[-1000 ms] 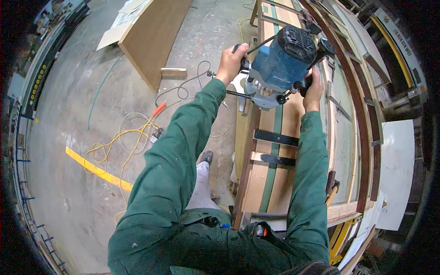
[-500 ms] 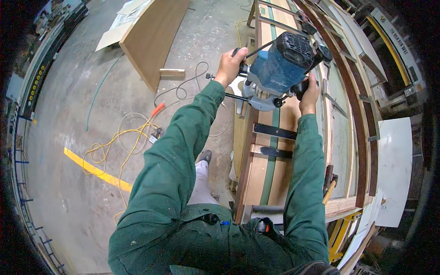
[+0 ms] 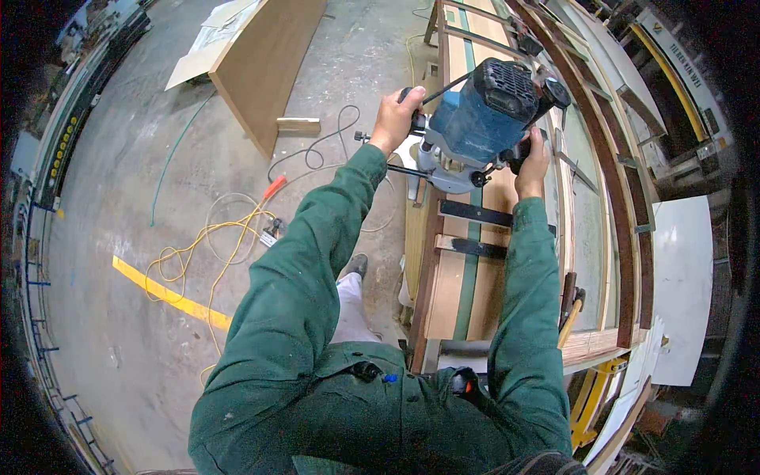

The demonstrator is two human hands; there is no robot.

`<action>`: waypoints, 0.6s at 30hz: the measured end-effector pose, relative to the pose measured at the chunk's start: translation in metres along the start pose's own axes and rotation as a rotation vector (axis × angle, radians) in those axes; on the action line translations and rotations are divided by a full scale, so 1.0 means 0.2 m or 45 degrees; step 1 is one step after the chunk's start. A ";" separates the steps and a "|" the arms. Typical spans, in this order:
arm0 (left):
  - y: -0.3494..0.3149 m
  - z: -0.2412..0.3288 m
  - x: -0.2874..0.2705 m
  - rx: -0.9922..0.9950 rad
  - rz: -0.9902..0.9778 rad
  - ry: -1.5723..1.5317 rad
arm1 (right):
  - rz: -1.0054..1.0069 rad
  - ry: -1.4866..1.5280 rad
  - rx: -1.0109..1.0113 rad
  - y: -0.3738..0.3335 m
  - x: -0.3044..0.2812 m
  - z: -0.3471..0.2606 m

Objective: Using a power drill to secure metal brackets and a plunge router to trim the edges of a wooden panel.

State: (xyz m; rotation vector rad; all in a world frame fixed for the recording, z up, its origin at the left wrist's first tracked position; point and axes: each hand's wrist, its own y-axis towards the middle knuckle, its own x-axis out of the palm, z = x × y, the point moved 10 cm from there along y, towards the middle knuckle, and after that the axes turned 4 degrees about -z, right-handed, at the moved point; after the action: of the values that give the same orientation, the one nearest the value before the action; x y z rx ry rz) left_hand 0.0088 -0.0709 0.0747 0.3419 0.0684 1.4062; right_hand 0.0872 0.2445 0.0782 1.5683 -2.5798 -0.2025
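A blue plunge router with a black vented top stands on the wooden workpiece, which has a green strip running along it. My left hand is wrapped round the router's left black handle. Round the handle on the other side my right hand is closed, partly hidden behind the grip. A guide rod sticks out to the left of the router's grey base. Dark crossbars lie across the workpiece just on the near side of the router.
Right of the workpiece lie long frames with dark brown rails and a wooden-handled hammer. A large wooden panel stands at the far left. Yellow cable and grey cord loop over the concrete floor by a yellow stripe.
The router and both hands hold nearly the same place on the workpiece. The router looks slightly more upright, and the view has shifted a little.
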 end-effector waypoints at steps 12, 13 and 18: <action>-0.09 0.05 0.02 0.009 0.012 0.061 | -0.002 0.009 -0.056 0.02 -0.08 0.04; -0.10 0.05 0.02 -0.002 0.010 0.047 | -0.006 0.012 -0.047 0.01 -0.06 0.04; -0.06 0.02 0.01 -0.005 -0.003 0.093 | -0.038 0.074 0.013 0.03 0.02 0.02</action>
State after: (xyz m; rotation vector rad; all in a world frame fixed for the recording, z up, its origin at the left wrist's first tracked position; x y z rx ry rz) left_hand 0.0204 -0.0718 0.0751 0.2867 0.1257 1.4160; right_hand 0.0801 0.2442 0.0747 1.5926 -2.5191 -0.1450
